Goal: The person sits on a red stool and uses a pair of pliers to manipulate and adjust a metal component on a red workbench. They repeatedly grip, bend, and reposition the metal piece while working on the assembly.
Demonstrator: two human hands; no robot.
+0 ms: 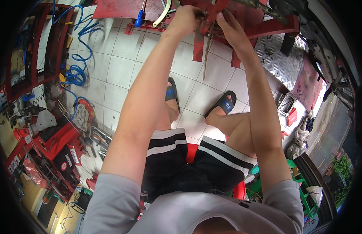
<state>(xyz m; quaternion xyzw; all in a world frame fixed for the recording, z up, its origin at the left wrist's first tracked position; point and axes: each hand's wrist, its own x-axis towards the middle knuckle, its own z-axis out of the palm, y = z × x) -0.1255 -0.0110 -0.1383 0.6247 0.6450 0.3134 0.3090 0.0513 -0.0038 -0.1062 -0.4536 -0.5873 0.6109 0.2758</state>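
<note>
Both my hands are at a red metal stand [198, 46] at the top of the view. My left hand [185, 22] is closed against the left side of its upright red bar, and its fingertips are partly hidden. On the bar's other side, my right hand [232, 30] has its thumb and fingers bent close together; what they grip is hidden. A thin brownish rod or cable [206, 58] hangs down between the hands. Left of my left hand, a blue-handled screwdriver [139, 19] and a pale curved lever [162, 15] lie at the edge of the red platform [114, 9].
A coil spring [272, 13] is at the upper right, above a tread-plate ramp [280, 54]. A coiled blue air hose [77, 74] hangs at the left near red shelving [17, 84] and a red toolbox [60, 144]. My sandalled feet rest on white floor tiles [122, 74].
</note>
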